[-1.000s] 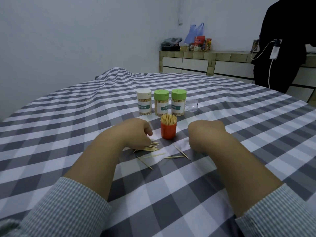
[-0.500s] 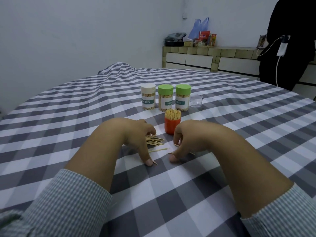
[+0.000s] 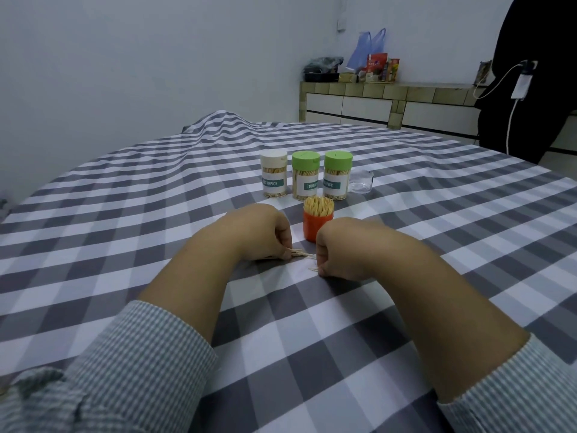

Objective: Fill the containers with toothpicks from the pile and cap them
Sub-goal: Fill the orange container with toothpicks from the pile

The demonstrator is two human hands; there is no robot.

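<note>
Gathering the last loose toothpicks (image 3: 301, 254) looks like the step in hand: the left hand (image 3: 261, 232) pinches a small bundle with curled fingers, the right hand (image 3: 338, 250) curls down on a stray pick or two just beside it, and I'd square the tips together before lifting them to the open orange container (image 3: 318, 225), already crammed, just beyond and between the hands. Further off stand three capped containers (image 3: 306, 178) and a clear cap (image 3: 361, 181), while the fingertips and any picks beneath both palms are hidden from me.
</note>
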